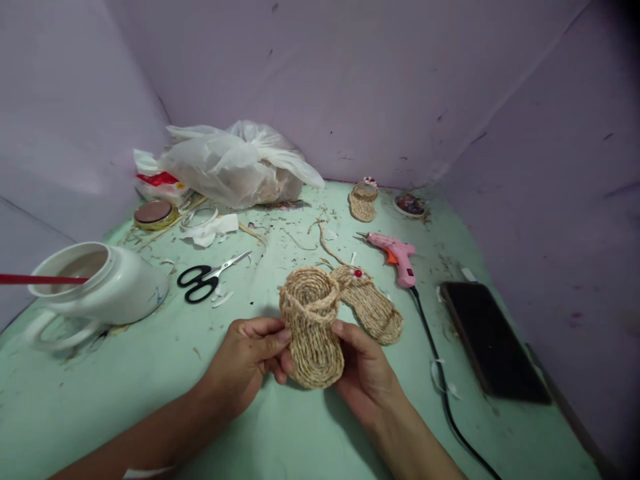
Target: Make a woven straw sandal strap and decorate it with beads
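Between my two hands is a small slipper [316, 347] of coiled, braided straw rope, its sole facing me and a crossed strap near the top. My left hand [250, 357] pinches its left edge, thumb in front. On the opposite edge, my right hand [365, 367] grips with the thumb at the side and the other fingers partly hidden behind. Just beyond lies a second straw slipper [375, 307] with a red bead and white trim on its strap. A pink glue gun [393, 253] rests to the right of that, its nozzle pointing left.
Black-handled scissors [205, 280] lie left, near a white jug [125, 283] on its side. A plastic bag [235, 167], a tape roll [155, 213] and a small decorated slipper [363, 203] are at the back. Right are a bead dish [411, 205], a phone [495, 340] and the gun's cord [440, 380].
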